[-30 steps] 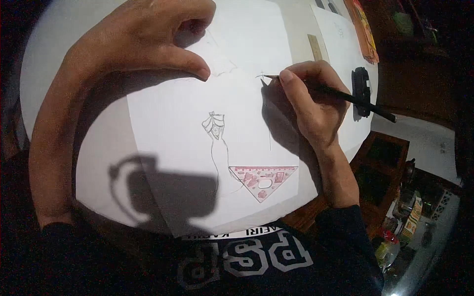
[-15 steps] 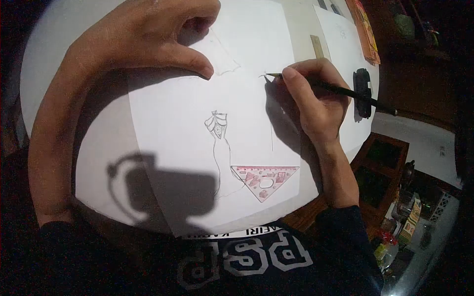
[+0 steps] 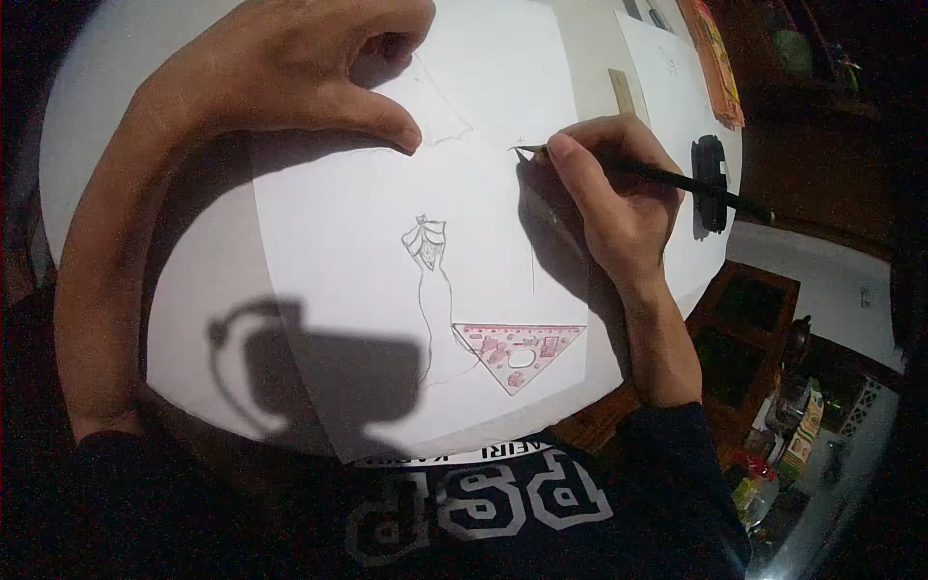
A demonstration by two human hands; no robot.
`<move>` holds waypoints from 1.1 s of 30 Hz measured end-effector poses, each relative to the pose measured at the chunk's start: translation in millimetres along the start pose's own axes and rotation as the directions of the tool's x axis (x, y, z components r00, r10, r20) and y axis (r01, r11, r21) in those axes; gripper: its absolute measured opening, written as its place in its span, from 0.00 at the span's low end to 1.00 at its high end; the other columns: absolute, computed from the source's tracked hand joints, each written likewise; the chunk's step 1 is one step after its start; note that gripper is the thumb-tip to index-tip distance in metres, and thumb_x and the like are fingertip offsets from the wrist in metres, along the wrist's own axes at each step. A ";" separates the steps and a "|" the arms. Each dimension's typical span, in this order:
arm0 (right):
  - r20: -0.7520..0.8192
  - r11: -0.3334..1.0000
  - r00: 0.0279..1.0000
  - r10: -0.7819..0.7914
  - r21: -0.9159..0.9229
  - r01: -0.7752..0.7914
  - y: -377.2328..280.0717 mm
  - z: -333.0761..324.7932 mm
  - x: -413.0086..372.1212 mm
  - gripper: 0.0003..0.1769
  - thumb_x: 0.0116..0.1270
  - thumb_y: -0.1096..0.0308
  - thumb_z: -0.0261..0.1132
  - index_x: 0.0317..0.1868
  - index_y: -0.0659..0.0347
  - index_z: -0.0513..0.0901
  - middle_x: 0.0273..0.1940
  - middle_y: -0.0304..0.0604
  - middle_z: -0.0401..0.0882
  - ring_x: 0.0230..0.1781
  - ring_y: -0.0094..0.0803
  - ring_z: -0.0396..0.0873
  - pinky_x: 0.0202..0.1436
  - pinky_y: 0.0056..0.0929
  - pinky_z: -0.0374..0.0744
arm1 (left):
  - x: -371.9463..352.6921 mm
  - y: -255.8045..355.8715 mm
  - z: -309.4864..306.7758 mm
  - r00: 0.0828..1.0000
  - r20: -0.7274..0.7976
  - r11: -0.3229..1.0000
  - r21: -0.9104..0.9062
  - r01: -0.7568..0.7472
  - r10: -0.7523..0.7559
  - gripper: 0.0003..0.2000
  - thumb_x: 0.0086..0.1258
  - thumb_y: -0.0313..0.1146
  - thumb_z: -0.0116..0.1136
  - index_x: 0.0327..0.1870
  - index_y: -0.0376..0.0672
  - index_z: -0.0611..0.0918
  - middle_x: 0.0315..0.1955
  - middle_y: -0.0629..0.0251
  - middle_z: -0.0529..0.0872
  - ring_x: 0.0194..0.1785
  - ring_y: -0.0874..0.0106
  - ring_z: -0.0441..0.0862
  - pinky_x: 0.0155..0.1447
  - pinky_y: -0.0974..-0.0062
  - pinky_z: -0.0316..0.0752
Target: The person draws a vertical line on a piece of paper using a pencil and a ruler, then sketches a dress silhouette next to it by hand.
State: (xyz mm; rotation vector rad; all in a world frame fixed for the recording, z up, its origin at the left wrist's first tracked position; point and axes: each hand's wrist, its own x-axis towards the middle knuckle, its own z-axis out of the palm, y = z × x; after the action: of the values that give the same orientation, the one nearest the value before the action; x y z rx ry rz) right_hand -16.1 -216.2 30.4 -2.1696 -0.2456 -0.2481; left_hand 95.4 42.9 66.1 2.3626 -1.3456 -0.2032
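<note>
A dark pencil (image 3: 667, 178) is pinched in my right hand (image 3: 619, 188), its tip touching the white paper (image 3: 348, 222) beside a small cross-shaped mark. Below the tip runs a thin straight vertical line. My left hand (image 3: 300, 72) rests on the upper part of the sheet, thumb apart from the bent fingers, holding nothing; it partly covers a faint sketch (image 3: 443, 116). Between and below the hands is a pencil drawing of a long dress (image 3: 430, 261). A clear set square with pink patterns (image 3: 517, 356) lies over the lower right of that drawing.
A black case-like object (image 3: 710, 184) lies right of my right hand, on another sheet (image 3: 667, 87). A ruler-like strip (image 3: 626, 92) and an orange packet (image 3: 715, 58) are farther up. The rounded table edge is near my body. A shadow falls across the lower left.
The pencil tip has shifted slightly left and down on the paper, with my right hand moving a little along. My left hand and the set square stay practically in place.
</note>
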 end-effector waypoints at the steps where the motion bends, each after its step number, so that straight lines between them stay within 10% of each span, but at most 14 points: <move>1: 0.001 1.000 1.000 0.012 0.022 -0.012 0.0 0.2 0.0 0.07 0.70 0.72 0.70 0.38 0.69 0.84 0.31 0.48 0.87 0.31 0.29 0.88 0.33 0.24 0.85 | -0.8 11.0 -4.6 0.998 0.009 0.998 -0.004 0.055 -0.055 0.25 0.57 0.50 0.81 0.32 0.39 0.78 0.28 0.60 0.80 0.32 0.63 0.79 0.36 0.66 0.73; 21: 0.034 0.998 0.998 -0.043 -0.038 0.045 0.7 0.0 -0.9 0.09 0.71 0.69 0.70 0.40 0.68 0.84 0.29 0.47 0.86 0.27 0.28 0.86 0.28 0.24 0.82 | 5.8 -0.1 -1.6 0.985 0.093 0.989 -0.002 0.149 -0.148 0.25 0.57 0.51 0.80 0.32 0.40 0.78 0.27 0.62 0.80 0.31 0.65 0.78 0.35 0.67 0.73; 30: 0.054 0.998 0.997 -0.061 -0.029 0.063 3.7 0.7 0.0 0.09 0.71 0.68 0.70 0.40 0.68 0.84 0.30 0.48 0.87 0.28 0.29 0.87 0.29 0.23 0.82 | 3.0 -3.5 -0.2 0.997 0.037 0.997 0.036 -0.070 0.069 0.26 0.57 0.53 0.80 0.32 0.40 0.78 0.27 0.62 0.80 0.31 0.65 0.77 0.35 0.68 0.73; 33: 0.063 0.999 0.997 -0.040 -0.009 0.040 3.8 0.0 -1.8 0.09 0.71 0.69 0.70 0.40 0.68 0.84 0.29 0.48 0.87 0.28 0.29 0.87 0.30 0.23 0.83 | 5.7 0.4 2.3 0.981 0.098 0.986 0.013 0.166 -0.167 0.26 0.56 0.52 0.81 0.32 0.40 0.78 0.27 0.62 0.80 0.31 0.65 0.77 0.35 0.68 0.73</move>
State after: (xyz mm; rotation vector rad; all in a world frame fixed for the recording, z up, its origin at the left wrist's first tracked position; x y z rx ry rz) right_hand -16.8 -218.6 27.0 -2.1862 -0.3245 -0.2045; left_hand 97.3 37.2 64.6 2.4990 -1.1914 -0.3700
